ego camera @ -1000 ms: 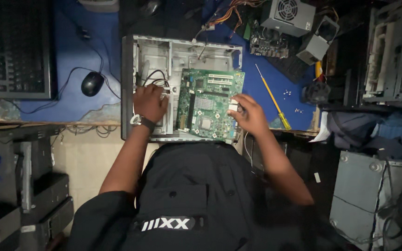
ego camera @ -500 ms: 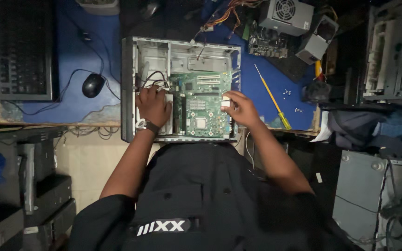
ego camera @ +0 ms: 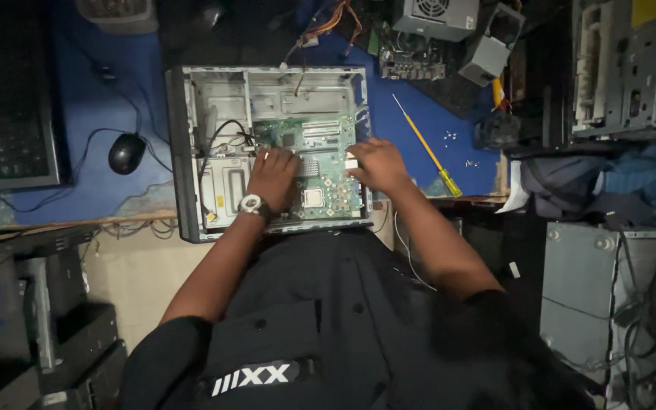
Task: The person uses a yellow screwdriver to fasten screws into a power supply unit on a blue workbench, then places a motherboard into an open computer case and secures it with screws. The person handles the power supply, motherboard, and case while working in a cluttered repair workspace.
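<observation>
Left hand [ego camera: 273, 176] flat on the green motherboard [ego camera: 314, 168], fingers spread, pressing rather than clasping; right hand [ego camera: 376, 163] curled over its right edge, grip part hidden. Board lying inside the open computer case [ego camera: 191, 152] on the blue desk [ego camera: 85, 114]. Best kept level, clear of the black cables [ego camera: 225, 133] left of it. Yellow screwdriver [ego camera: 428, 148] right of the case.
</observation>
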